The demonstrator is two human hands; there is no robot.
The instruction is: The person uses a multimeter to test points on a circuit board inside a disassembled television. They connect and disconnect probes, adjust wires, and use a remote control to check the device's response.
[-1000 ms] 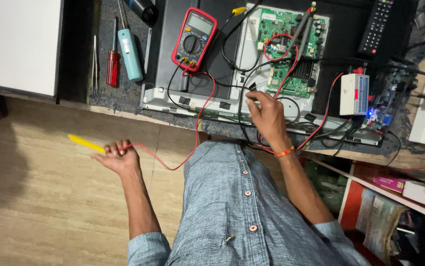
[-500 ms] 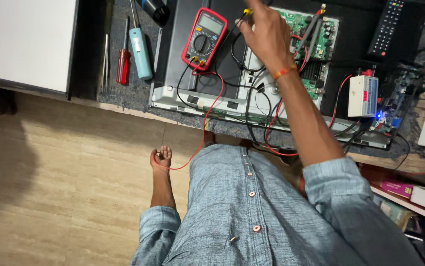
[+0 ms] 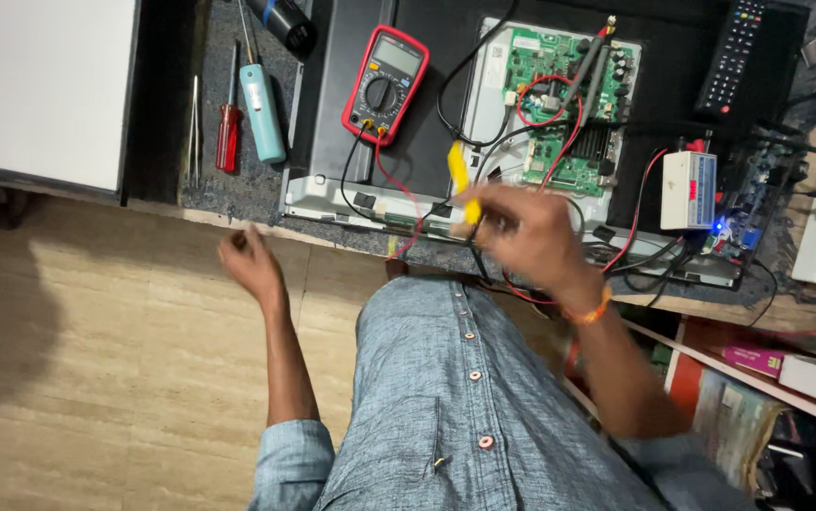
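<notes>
My right hand (image 3: 526,235) grips a yellow test probe (image 3: 460,178) that points up over the front edge of an opened flat screen set (image 3: 332,189). Red and black leads run from the probe area to a red multimeter (image 3: 384,83) lying on the set's black back. A green circuit board (image 3: 569,104) sits just beyond my right hand. My left hand (image 3: 252,265) hovers over the wooden floor below the bench edge, blurred, fingers loosely apart, nothing visible in it.
On the grey mat at left lie tweezers (image 3: 194,128), a red screwdriver (image 3: 228,123) and a teal tool (image 3: 262,99). A black remote (image 3: 731,55) and a small white box (image 3: 688,189) are at right. A white panel (image 3: 39,85) fills the far left.
My right hand came back from the circuit board to the bench edge, now holding the yellow probe. My left hand let go of the red lead and rose toward the bench.
</notes>
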